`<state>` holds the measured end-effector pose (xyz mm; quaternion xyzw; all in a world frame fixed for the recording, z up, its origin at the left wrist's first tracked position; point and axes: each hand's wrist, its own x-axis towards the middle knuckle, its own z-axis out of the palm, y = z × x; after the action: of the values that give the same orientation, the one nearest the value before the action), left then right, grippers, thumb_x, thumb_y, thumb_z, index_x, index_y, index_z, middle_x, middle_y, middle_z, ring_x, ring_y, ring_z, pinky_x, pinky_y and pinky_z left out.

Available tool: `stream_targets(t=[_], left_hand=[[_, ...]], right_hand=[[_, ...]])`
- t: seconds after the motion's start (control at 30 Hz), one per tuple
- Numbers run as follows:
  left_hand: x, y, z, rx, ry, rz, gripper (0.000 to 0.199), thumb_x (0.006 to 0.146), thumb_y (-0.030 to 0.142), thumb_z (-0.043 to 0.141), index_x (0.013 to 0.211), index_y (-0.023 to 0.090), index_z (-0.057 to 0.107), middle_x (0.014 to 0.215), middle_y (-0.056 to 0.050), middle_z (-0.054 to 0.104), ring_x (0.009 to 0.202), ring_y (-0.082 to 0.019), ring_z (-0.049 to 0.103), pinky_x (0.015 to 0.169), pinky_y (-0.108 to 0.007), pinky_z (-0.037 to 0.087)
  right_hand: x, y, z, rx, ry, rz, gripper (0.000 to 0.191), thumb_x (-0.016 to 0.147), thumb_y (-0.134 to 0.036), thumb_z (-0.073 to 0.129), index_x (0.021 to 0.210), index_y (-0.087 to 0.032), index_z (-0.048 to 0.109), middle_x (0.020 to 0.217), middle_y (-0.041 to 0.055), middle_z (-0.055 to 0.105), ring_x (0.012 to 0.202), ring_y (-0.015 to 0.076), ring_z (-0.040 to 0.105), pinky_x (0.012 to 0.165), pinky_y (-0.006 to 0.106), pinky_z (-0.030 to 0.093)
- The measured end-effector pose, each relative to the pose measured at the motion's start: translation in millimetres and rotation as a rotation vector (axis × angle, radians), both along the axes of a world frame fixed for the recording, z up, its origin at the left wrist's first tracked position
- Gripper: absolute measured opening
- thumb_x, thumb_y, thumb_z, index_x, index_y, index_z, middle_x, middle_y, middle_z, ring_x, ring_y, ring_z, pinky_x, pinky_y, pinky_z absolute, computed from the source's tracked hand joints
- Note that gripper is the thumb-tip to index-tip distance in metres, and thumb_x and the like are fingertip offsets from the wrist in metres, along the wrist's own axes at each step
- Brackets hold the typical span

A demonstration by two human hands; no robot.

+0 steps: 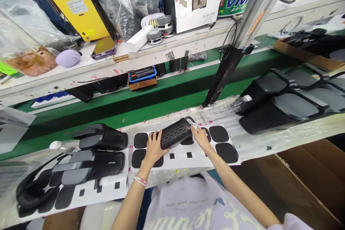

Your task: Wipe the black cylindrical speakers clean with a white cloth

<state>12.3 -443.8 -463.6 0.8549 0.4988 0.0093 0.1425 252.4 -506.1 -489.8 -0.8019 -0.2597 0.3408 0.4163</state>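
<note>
A black perforated speaker housing (175,135) lies tilted on a white sheet (176,162) bearing black rounded-square pads. My left hand (154,148) grips its left end, thumb along the near edge and fingers over the top. At the housing's right end, my right hand (199,137) has its fingers pressed together around a small white piece (194,126). A black pad (226,152) shows on the sheet to the right of that hand.
Finished-looking black speakers (107,163) stand at the left beside a black strap loop (35,190). More speakers (293,107) and a clear plastic bottle (229,105) are at the right. A metal post (237,43) rises behind the bench, before a cluttered shelf (151,48).
</note>
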Motion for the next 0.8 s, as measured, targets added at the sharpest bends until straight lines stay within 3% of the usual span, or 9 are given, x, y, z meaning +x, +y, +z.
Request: stream_targets(t=[0.1,0.2,0.37,0.47,0.57,0.63,0.67,0.73,0.8], left_hand=[[0,-4,-3.0,0.040,0.008,-0.002,0.094,0.067,0.036,0.076,0.148,0.018,0.030,0.145,-0.016,0.041,0.133,-0.038,0.031,0.106,-0.051,0.037],[0,-7,-7.1,0.086,0.007,-0.006,0.095,0.066,0.035,0.077,0.147,0.019,0.031,0.144,-0.014,0.041,0.133,-0.038,0.032,0.106,-0.051,0.037],[1,-13,-12.0,0.150,-0.008,-0.016,0.095,0.066,0.033,0.078,0.147,0.017,0.032,0.144,-0.015,0.041,0.133,-0.039,0.032,0.109,-0.053,0.033],[0,-26,-15.1,0.181,-0.020,-0.004,0.091,0.070,0.031,0.076,0.147,0.016,0.031,0.146,-0.016,0.039,0.137,-0.040,0.028,0.111,-0.056,0.029],[-9,-51,-21.1,0.120,-0.176,0.010,0.086,0.071,0.034,0.075,0.146,0.020,0.035,0.152,-0.014,0.033,0.142,-0.038,0.021,0.115,-0.058,0.020],[-18,-69,-26.4,-0.042,-0.451,0.153,0.083,0.072,0.044,0.073,0.144,0.021,0.038,0.154,-0.013,0.031,0.145,-0.033,0.019,0.119,-0.052,0.015],[-22,-77,-29.1,-0.157,-0.624,0.322,0.081,0.074,0.051,0.069,0.143,0.021,0.039,0.154,-0.012,0.032,0.146,-0.030,0.019,0.120,-0.048,0.014],[-27,-88,-33.7,-0.386,-0.905,0.694,0.073,0.081,0.064,0.051,0.139,0.021,0.043,0.149,-0.012,0.042,0.145,-0.027,0.026,0.119,-0.045,0.019],[-26,-93,-34.7,-0.556,-1.022,0.907,0.070,0.086,0.070,0.032,0.132,0.021,0.052,0.136,-0.014,0.057,0.138,-0.028,0.040,0.114,-0.048,0.031]], right_hand=[[-6,8,4.5,-0.092,0.008,0.001,0.039,0.072,-0.050,0.056,0.086,-0.015,0.066,0.103,0.0157,0.058,0.108,0.0305,0.052,0.093,0.038,0.039],[-9,16,7.8,-0.129,0.018,-0.014,0.038,0.068,-0.047,0.061,0.084,-0.013,0.065,0.106,0.0185,0.056,0.106,0.0314,0.052,0.092,0.038,0.039],[-5,10,6.2,-0.073,0.070,-0.064,0.022,0.060,-0.039,0.066,0.066,-0.018,0.060,0.080,0.0082,0.061,0.086,0.0266,0.058,0.078,0.033,0.044],[9,-9,3.6,0.015,0.093,-0.176,0.027,0.072,-0.046,0.053,0.068,-0.019,0.057,0.065,0.0028,0.059,0.071,0.0224,0.058,0.067,0.031,0.045],[27,-24,-1.1,0.095,0.052,-0.350,0.037,0.085,-0.046,0.036,0.076,-0.017,0.057,0.072,0.0049,0.061,0.076,0.0223,0.059,0.070,0.034,0.045],[33,-25,-6.1,0.129,0.052,-0.385,0.032,0.088,-0.044,0.044,0.080,-0.016,0.058,0.078,0.0048,0.062,0.081,0.0204,0.059,0.075,0.035,0.045],[32,-22,-8.7,0.139,0.071,-0.377,0.030,0.088,-0.044,0.050,0.080,-0.016,0.059,0.080,0.0035,0.062,0.080,0.0184,0.059,0.076,0.034,0.046],[26,-12,-11.7,0.155,0.125,-0.359,0.031,0.087,-0.045,0.057,0.076,-0.016,0.059,0.074,-0.0003,0.060,0.072,0.0147,0.058,0.073,0.033,0.047],[20,-1,-8.0,0.192,0.155,-0.370,0.040,0.086,-0.051,0.055,0.066,-0.017,0.056,0.061,-0.0021,0.054,0.063,0.0156,0.056,0.067,0.033,0.047]])
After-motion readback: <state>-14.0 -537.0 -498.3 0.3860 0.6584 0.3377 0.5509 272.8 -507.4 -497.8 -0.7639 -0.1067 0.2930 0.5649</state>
